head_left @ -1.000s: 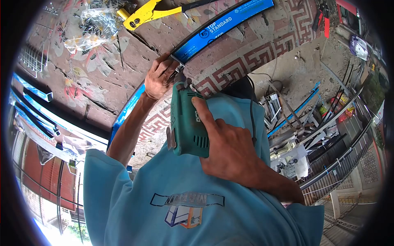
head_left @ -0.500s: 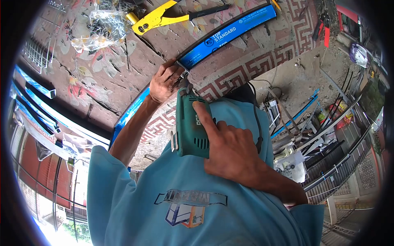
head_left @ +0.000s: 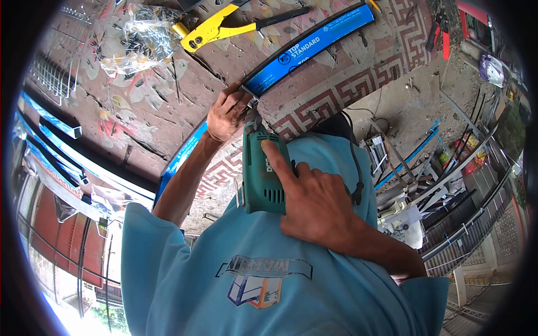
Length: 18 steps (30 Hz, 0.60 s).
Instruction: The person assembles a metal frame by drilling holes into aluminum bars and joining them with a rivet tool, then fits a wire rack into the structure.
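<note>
Two bare hands of mine are at work near the counter [head_left: 208, 75]. My right hand [head_left: 316, 204] is closed on a green drill [head_left: 259, 185], with one finger stretched along its hard plastic side. The drill is boxy, with round edges and thin slots, and a black cord [head_left: 357, 157] hangs to its right. Its nose points away from me, at the near end of a long, flat blue bar [head_left: 314, 46]. My left hand [head_left: 227, 113] is just beside the nose, with bent fingers pinching that same end. I cannot tell what the fingertips press on.

The bar has smooth, shiny blue film with white words, and it runs up and right from the drill. Beyond the drill is a yellow tool [head_left: 212, 27] with a black arm. Left of that lies a crinkly, clear bag [head_left: 147, 42] full of thin metal pins. Under them all, the counter looks rough and scratched, with faded flowers and a square maze pattern. My soft blue shirt [head_left: 224, 241] is below the drill.
</note>
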Tool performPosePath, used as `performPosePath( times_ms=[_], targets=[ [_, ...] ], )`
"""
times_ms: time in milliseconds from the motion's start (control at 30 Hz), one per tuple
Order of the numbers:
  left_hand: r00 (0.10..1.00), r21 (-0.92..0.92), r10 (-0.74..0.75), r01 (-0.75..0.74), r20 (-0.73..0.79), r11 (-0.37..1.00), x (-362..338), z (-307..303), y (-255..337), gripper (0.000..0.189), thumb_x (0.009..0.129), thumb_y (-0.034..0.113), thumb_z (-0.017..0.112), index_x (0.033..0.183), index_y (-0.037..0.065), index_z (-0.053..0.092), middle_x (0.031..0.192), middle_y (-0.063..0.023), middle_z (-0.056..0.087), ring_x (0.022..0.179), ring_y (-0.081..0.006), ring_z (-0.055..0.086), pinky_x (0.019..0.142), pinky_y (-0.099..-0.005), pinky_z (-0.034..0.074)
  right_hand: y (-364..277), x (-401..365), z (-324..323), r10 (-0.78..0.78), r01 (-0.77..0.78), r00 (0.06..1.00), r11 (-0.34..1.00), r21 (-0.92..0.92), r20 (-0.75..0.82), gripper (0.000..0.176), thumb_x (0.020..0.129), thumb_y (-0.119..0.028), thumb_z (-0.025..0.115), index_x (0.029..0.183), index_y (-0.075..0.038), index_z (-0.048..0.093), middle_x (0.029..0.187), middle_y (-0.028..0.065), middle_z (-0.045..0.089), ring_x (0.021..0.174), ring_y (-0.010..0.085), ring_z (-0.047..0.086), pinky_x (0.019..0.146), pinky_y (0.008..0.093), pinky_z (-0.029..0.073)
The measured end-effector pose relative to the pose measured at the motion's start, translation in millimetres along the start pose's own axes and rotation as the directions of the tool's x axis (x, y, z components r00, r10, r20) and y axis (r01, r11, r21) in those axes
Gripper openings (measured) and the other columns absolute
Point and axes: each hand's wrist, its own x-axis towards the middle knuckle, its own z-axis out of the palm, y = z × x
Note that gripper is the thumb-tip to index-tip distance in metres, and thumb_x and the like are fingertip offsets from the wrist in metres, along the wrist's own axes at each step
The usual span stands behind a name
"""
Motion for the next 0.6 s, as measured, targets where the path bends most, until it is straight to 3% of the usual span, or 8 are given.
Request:
performPosePath(
  times_ms=[367,433,533,600],
  targets=[
    [0.999,-0.035,-0.029,0.028,-0.019,0.999,-0.5,-0.1,3.1,0.042,0.061,0.011,0.075,0.102,0.003,0.064,0.100,-0.0090,0.057,0.107,-0.0333,0.056,0.083,-0.0390,0.050,-0.6,1.9,-9.5,-0.011,0.015,0.997,0.998,-0.055,0.072,0.092,0.067,-0.009,0.064,0.146,-0.006,0.017,0.085,0.0270,0.060,0.070,0.0374,0.063,0.066,0.0456,0.051],
    [1.000,0.005,0.010,-0.010,-0.017,1.000,1.1,-1.5,0.5,0.051,0.058,0.014,0.077,0.106,0.008,0.062,0.101,-0.0046,0.054,0.110,-0.0277,0.055,0.082,-0.0353,0.053,0.3,3.2,-7.3,-0.001,0.009,0.997,0.995,-0.095,0.084,0.105,0.061,-0.012,0.069,0.148,-0.012,0.011,0.087,0.0237,0.058,0.073,0.0385,0.061,0.066,0.0463,0.050],
    [1.000,-0.003,-0.003,0.003,-0.009,1.000,-0.2,-0.8,0.3,0.051,0.057,0.014,0.077,0.106,0.008,0.062,0.101,-0.0047,0.054,0.110,-0.0276,0.055,0.082,-0.0352,0.053,1.5,2.5,-11.9,-0.033,0.038,0.997,0.997,-0.072,0.067,0.093,0.066,-0.009,0.065,0.145,-0.006,0.017,0.085,0.0263,0.059,0.069,0.0368,0.063,0.066,0.0456,0.051],
    [1.000,-0.002,-0.003,0.003,-0.010,1.000,-0.3,-0.7,1.6,0.051,0.057,0.014,0.077,0.105,0.007,0.062,0.100,-0.0047,0.054,0.110,-0.0277,0.055,0.082,-0.0354,0.053,3.7,1.9,-11.4,-0.039,0.043,0.997,0.997,-0.060,0.065,0.094,0.065,-0.009,0.066,0.146,-0.007,0.017,0.085,0.0261,0.059,0.069,0.0368,0.063,0.066,0.0453,0.051]
  ],
)
